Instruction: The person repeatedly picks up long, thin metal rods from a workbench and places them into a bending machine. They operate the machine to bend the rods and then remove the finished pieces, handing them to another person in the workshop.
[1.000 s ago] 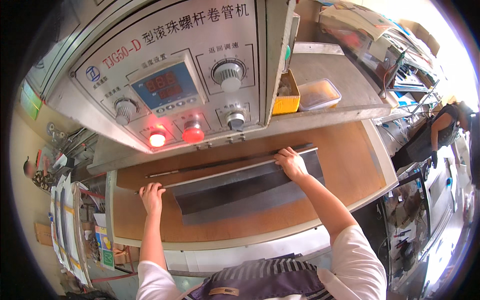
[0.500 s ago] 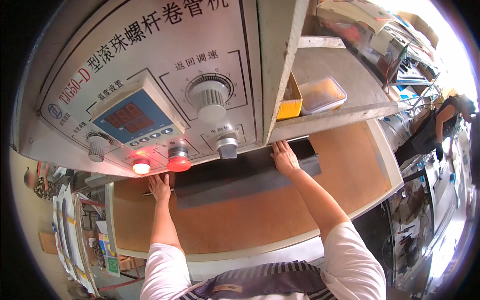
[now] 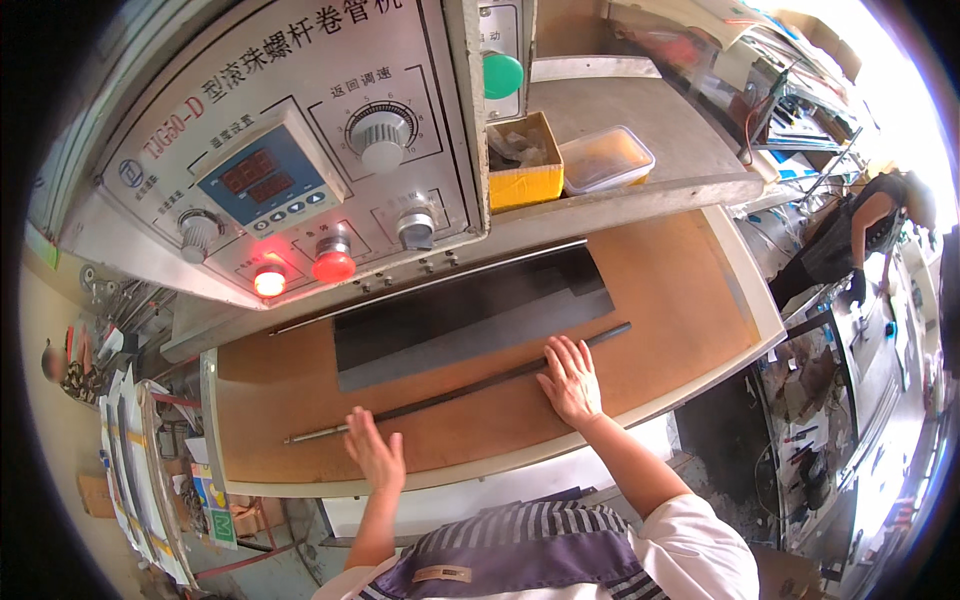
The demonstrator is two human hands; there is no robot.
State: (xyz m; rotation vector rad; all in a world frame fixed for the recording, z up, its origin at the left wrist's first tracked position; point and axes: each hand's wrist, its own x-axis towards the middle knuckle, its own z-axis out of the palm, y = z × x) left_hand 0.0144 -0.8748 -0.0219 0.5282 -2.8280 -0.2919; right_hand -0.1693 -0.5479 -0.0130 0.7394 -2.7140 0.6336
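A long, thin dark rod with a bare metal left end lies slanted across the brown work surface. My left hand is open by the rod's left part, its fingertips at the rod. Over the rod's right half, my right hand lies open, fingers stretched and palm down. Neither hand wraps round the rod. Beyond it, a flat black sheet with a greyer front strip rests on the surface. A second thin metal rod runs along the sheet's far edge.
A control box with knobs, a lit display and red buttons overhangs the far left. Behind the work surface, a ledge holds a yellow bin and a clear plastic tub. Another person stands at a bench on the far right.
Both hands have come back toward me from the sheet's far side. The dark rod now lies in front of the sheet. My view has shifted, showing more of the ledge and bin.
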